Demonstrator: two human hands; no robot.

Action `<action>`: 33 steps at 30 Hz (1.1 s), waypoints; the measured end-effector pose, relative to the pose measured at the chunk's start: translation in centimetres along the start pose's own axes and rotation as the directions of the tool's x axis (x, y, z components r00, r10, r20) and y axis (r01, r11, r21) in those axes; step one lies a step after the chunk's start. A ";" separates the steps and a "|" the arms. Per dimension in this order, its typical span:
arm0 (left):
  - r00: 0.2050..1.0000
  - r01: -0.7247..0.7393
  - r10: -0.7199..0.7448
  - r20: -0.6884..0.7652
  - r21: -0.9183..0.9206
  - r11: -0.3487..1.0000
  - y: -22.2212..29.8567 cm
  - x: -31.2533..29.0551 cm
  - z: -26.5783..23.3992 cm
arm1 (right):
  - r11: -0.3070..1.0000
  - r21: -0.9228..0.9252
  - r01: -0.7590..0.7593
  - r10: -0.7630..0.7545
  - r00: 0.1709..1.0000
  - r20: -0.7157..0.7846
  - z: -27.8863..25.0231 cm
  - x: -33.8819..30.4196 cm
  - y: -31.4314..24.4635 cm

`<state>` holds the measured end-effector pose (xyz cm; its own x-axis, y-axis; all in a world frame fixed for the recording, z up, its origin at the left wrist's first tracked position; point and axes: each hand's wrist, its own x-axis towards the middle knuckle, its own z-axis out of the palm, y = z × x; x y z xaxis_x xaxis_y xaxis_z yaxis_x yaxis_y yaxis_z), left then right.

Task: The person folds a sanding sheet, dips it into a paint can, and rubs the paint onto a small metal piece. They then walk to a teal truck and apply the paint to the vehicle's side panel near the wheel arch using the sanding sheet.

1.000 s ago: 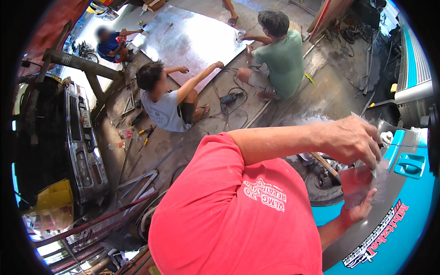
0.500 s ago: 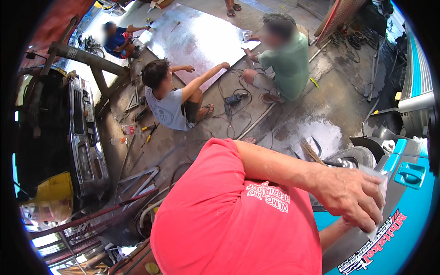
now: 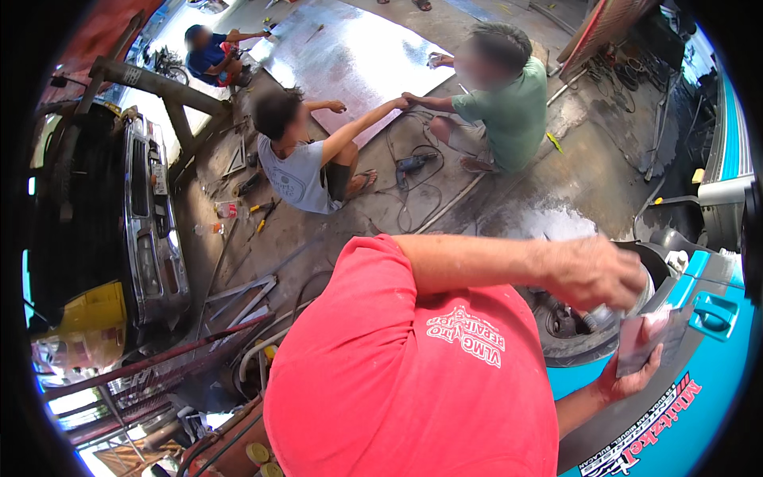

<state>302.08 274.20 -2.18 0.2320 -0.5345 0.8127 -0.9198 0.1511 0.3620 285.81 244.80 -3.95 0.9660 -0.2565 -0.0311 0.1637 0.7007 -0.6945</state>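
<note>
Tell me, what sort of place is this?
Probably a vehicle repair workshop: a teal vehicle close by, a power tool on the floor, and a large shiny metal sheet.

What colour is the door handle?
The door handle is turquoise; it shows best in the head view.

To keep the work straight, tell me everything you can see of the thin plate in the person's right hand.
The thin plate is flat, roughly rectangular and greyish, with a reddish-pink area that may be coating or reflection. Its material is unclear. The right hand grips its lower edge, holding it tilted before the teal and grey vehicle body. The blurred left hand is just above; contact is unclear.
</note>
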 end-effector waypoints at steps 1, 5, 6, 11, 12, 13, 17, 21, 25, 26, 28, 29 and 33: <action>0.985 0.114 -0.132 0.110 0.157 0.981 -1.0 0.4 -1.4 | 0.996 0.042 -0.078 0.066 0.969 0.240 -0.2 -0.2 0.1; 0.996 0.003 0.003 -0.089 0.068 0.998 -3.0 1.3 -1.8 | 0.915 -0.366 0.171 -0.281 0.919 -0.275 -0.4 -1.1 2.0; 0.993 -0.044 0.049 -0.107 0.051 0.998 -2.8 1.3 -0.8 | 0.805 -0.583 0.112 -0.333 0.898 -0.287 -0.3 -1.2 2.6; 0.996 0.083 -0.076 0.055 -0.138 0.987 -1.0 -1.5 4.0 | 0.849 -0.524 0.070 -0.293 0.887 -0.355 0.4 1.6 4.7; 0.995 0.050 -0.038 0.090 -0.137 0.989 -0.9 -2.5 4.0 | 0.892 -0.452 0.002 -0.220 0.875 -0.432 0.3 1.8 4.6; 0.991 0.039 -0.022 0.131 -0.126 0.991 -0.7 -3.4 3.7 | 0.924 -0.379 -0.046 -0.143 0.880 -0.454 0.3 2.0 4.0; 0.979 0.019 0.000 0.202 -0.093 0.995 0.7 -3.6 2.4 | 0.977 -0.211 0.021 -0.130 0.844 -0.520 -0.6 1.3 0.7; 0.971 -0.219 0.199 -0.131 -0.153 0.964 3.6 1.1 4.1 | 0.989 0.001 0.151 -0.140 0.921 -0.364 -2.2 -1.0 2.4; 0.970 -0.192 0.186 -0.159 -0.024 0.981 1.8 1.5 3.7 | 0.958 0.168 0.233 -0.182 0.944 -0.274 -4.2 -2.7 6.4; 0.979 -0.116 0.110 -0.174 -0.026 0.993 0.5 0.8 3.1 | 0.977 -0.027 0.213 -0.213 0.952 -0.221 -4.5 -3.0 6.9; 0.998 -0.003 0.008 -0.067 0.075 0.997 -1.3 -1.2 2.2 | 0.952 -0.278 0.129 -0.213 0.931 -0.296 -4.8 -3.4 6.6; 0.994 0.063 -0.079 0.078 0.182 0.981 -1.5 -2.1 2.0 | 0.961 -0.248 0.123 -0.198 0.930 -0.308 -4.7 -3.3 5.8; 0.979 -0.013 0.044 0.199 -0.154 0.988 0.7 -2.5 1.8 | 0.928 -0.352 0.122 -0.249 0.906 -0.343 -2.6 -3.0 2.3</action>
<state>300.26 274.20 -4.79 0.1239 -0.6818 0.7210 -0.8629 0.2847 0.4175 282.77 245.44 -7.33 0.7659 -0.6350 -0.1014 0.1992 0.3843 -0.9015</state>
